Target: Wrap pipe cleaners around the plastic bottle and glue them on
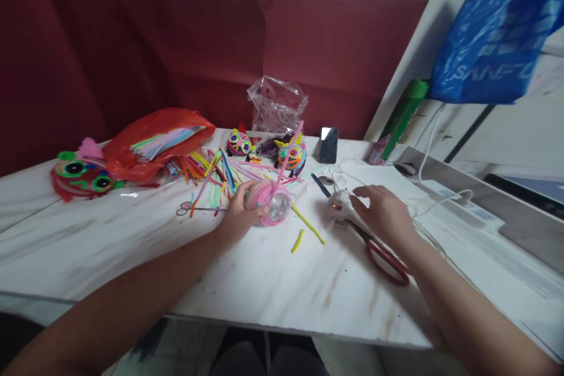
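Note:
My left hand [240, 211] is closed round a clear plastic ball [279, 208] partly wrapped in pink pipe cleaner [261, 195]. A loose pink end [291, 150] sticks up from it. My right hand [382, 214] is beside a white hot glue gun [338, 207] with a small orange light, thumb and fingers apart at its right side. Whether they touch it is unclear. Red-handled scissors [388, 261] lie below that hand, their tips near the glue gun. Yellow pipe cleaner pieces [298, 241] lie between my hands.
Finished pipe-cleaner balls with eyes [240, 143] stand at the back; a red one [81, 176] is at left. Nearby are a red bag [145, 129], loose pipe cleaners [215, 170], small scissors [185, 208], a phone [328, 145] and a power strip [467, 208] with cables.

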Motion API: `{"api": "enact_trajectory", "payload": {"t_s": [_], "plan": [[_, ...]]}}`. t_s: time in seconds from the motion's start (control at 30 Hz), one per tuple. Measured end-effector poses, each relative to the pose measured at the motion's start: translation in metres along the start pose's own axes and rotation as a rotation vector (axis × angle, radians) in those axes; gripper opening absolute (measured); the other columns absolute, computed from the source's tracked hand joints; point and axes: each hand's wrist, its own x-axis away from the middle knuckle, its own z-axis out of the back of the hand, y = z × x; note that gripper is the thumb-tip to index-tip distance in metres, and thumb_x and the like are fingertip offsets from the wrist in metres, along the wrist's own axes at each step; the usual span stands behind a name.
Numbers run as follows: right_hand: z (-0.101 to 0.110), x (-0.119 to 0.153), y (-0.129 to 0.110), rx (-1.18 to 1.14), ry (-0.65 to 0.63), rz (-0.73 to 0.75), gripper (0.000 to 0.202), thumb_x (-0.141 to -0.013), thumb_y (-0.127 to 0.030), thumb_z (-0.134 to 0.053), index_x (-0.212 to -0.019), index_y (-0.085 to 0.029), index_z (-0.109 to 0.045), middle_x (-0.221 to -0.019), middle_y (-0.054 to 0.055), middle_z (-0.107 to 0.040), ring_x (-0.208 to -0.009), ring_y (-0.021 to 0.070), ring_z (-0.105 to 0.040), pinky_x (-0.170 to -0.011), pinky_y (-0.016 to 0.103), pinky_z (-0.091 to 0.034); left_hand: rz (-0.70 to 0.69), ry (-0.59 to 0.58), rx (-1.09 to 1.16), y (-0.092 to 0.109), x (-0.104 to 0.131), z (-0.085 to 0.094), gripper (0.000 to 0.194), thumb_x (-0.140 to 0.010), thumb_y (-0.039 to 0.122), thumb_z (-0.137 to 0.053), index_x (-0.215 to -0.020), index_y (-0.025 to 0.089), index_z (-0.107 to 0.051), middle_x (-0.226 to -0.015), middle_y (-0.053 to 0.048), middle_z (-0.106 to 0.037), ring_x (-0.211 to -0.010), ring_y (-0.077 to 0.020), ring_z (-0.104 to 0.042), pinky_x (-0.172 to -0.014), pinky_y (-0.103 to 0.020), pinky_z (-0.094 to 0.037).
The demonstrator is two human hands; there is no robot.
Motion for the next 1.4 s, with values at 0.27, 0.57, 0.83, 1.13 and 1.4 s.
{"api": "enact_trajectory", "payload": {"t_s": [0.27, 0.57, 0.83, 1.13, 1.4], "plan": [[-0.007, -0.028, -0.096, -0.252, 0.148, 0.563, 0.023, -0.089, -0.015, -0.053, -0.111, -0.018, -0.058, -0.125, 0.014, -0.063, -0.124, 0.0274, -0.05, -0.104, 0.051, -0.035, -0.104, -0.083, -0.161, 0.005, 0.009, 0.0, 0.07, -0.058, 0.021, -0.076, -0.124, 0.019, -0.05, -0.126, -0.011, -0.054, -0.119, -0.0298, -0.051, -0.101, -0.042, -0.041], [-0.041, -0.007, -0.102, -0.493, 0.076, 0.252, 0.016, -0.094, -0.022, -0.045, -0.086, -0.02, -0.058, -0.078, 0.009, -0.063, -0.072, 0.0194, -0.059, -0.062, 0.03, -0.047, -0.121, -0.104, -0.096, 0.0, 0.007, 0.001, 0.074, -0.054, 0.023, -0.081, -0.123, 0.019, -0.054, -0.12, -0.011, -0.059, -0.116, -0.0301, -0.054, -0.098, -0.041, -0.045], [-0.04, -0.006, -0.112, -0.694, -0.01, -0.028, 0.011, -0.088, -0.026, -0.054, -0.079, -0.021, -0.057, -0.073, 0.003, -0.064, -0.064, 0.0153, -0.06, -0.059, 0.026, -0.048, -0.115, -0.108, -0.077, 0.0, 0.007, -0.001, 0.074, -0.053, 0.021, -0.081, -0.122, 0.02, -0.054, -0.123, -0.011, -0.057, -0.118, -0.0308, -0.052, -0.1, -0.041, -0.043], [-0.042, -0.004, -0.116, -0.726, -0.054, -0.09, 0.011, -0.086, -0.026, -0.054, -0.077, -0.02, -0.056, -0.073, 0.003, -0.064, -0.065, 0.0153, -0.06, -0.06, 0.027, -0.047, -0.075, -0.122, -0.205, -0.001, 0.008, -0.003, 0.074, -0.059, 0.026, -0.08, -0.124, 0.018, -0.048, -0.123, -0.012, -0.054, -0.116, -0.0288, -0.052, -0.099, -0.041, -0.042], [-0.042, -0.003, -0.118, -0.78, -0.045, -0.07, 0.007, -0.085, -0.023, -0.055, -0.078, -0.02, -0.055, -0.076, 0.004, -0.061, -0.068, 0.0162, -0.058, -0.062, 0.029, -0.049, -0.094, -0.089, -0.229, 0.004, 0.008, -0.005, 0.064, -0.058, 0.025, -0.077, -0.115, 0.02, -0.051, -0.113, -0.007, -0.056, -0.11, -0.0254, -0.053, -0.097, -0.038, -0.041]]}}
